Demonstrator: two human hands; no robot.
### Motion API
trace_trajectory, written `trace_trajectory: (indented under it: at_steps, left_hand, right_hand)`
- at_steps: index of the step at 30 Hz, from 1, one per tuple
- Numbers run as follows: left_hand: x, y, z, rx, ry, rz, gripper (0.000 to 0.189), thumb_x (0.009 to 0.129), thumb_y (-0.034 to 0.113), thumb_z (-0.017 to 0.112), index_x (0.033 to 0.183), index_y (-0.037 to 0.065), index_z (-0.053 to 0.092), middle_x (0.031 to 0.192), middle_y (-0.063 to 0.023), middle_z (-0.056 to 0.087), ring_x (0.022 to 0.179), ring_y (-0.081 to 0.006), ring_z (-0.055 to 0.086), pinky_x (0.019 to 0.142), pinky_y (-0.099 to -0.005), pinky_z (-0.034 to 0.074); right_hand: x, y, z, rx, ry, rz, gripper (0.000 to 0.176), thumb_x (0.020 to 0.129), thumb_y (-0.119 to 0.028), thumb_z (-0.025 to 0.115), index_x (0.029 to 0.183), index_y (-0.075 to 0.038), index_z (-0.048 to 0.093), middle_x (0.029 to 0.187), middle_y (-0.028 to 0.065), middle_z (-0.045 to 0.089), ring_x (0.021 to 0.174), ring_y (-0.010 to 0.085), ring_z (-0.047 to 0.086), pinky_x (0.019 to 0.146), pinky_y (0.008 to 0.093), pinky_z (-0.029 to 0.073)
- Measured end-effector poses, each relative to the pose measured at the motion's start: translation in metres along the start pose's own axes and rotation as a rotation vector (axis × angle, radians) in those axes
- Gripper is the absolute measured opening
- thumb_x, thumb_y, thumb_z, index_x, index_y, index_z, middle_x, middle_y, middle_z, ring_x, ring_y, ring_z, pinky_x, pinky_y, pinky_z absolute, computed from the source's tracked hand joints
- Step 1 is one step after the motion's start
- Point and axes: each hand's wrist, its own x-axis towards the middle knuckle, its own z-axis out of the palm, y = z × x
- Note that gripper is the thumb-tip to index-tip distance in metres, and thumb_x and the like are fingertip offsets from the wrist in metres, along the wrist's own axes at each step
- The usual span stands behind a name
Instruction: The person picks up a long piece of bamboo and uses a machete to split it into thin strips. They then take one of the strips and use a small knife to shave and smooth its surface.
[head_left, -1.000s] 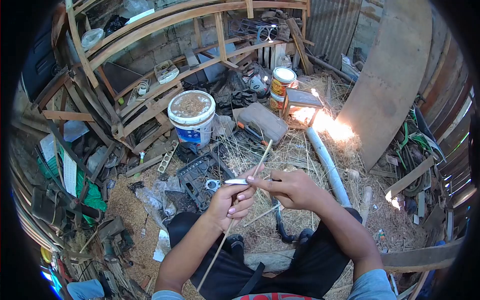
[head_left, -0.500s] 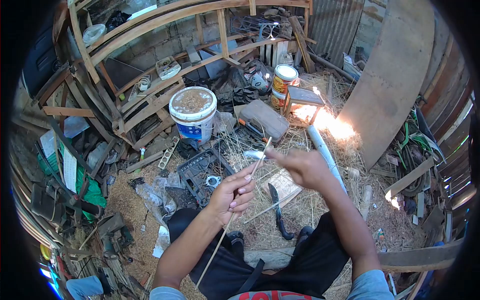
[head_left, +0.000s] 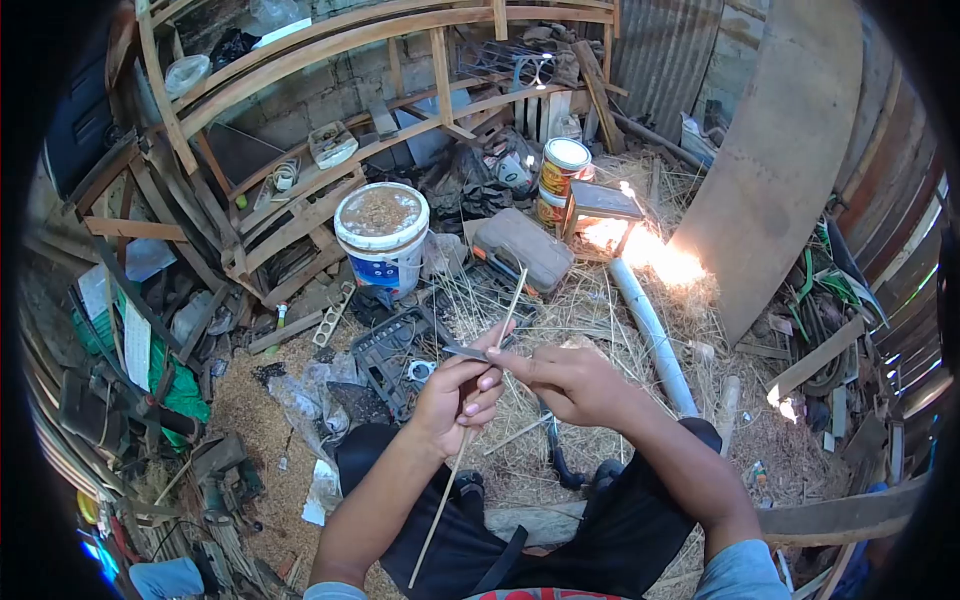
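Observation:
A thin pale stick (head_left: 440, 515), which looks like split bamboo or cane, slants up between my knees. My left hand (head_left: 448, 408) is closed round it near its upper part. My right hand (head_left: 580, 385) is closed on a small knife (head_left: 464, 352); its handle is hidden in the fingers. The blade lies across the stick, just above my left thumb. Below, between my feet, lies a dark curved-handled tool (head_left: 556, 452), partly covered by my right hand.
Straw and shavings cover the ground. Ahead stand a white bucket (head_left: 388, 262), stacked paint cans (head_left: 566, 165) and a small stool (head_left: 605, 201). A grey hard case (head_left: 525, 248), an open tool case (head_left: 385, 360) and a pale pipe (head_left: 655, 335) lie nearby. A wide board (head_left: 775, 160) leans at right.
My right hand has come down and left, bringing the knife blade from beyond the stick's upper part to just above my left thumb. The stick's tip has shifted slightly left.

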Motion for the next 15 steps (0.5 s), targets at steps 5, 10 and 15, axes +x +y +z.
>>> trace_trajectory:
  at_steps: [5,10,15]
  left_hand:
    - [0.004,-0.008,0.0,0.054,0.039,0.041,0.051,0.099,0.01,0.046,0.149,0.012,0.034,0.072,0.0021,0.043,0.046,-0.0031,0.034,0.037,-0.0178,0.025]
    - [0.003,-0.012,0.001,0.116,0.063,0.029,0.05,0.1,0.01,0.046,0.149,0.012,0.034,0.072,0.003,0.041,0.047,-0.0023,0.03,0.038,-0.0177,0.022]
    - [0.005,-0.011,0.002,0.122,0.068,0.015,0.049,0.1,0.011,0.046,0.148,0.011,0.035,0.071,0.0033,0.039,0.047,-0.0022,0.029,0.037,-0.0177,0.021]
  right_hand:
    - [-0.002,0.01,-0.002,-0.141,-0.01,-0.013,0.061,0.083,-0.009,0.06,0.141,-0.026,0.048,0.069,0.0066,0.052,0.064,0.0252,0.058,0.054,0.0381,0.047]
    - [-0.008,0.021,-0.004,-0.307,0.002,-0.042,0.064,0.083,-0.013,0.062,0.14,-0.037,0.047,0.068,0.0032,0.051,0.057,0.0227,0.056,0.045,0.0369,0.044]
    - [-0.007,0.031,-0.009,-0.467,0.018,-0.039,0.065,0.083,-0.017,0.062,0.139,-0.045,0.046,0.067,0.0013,0.049,0.05,0.0201,0.054,0.039,0.0353,0.04]
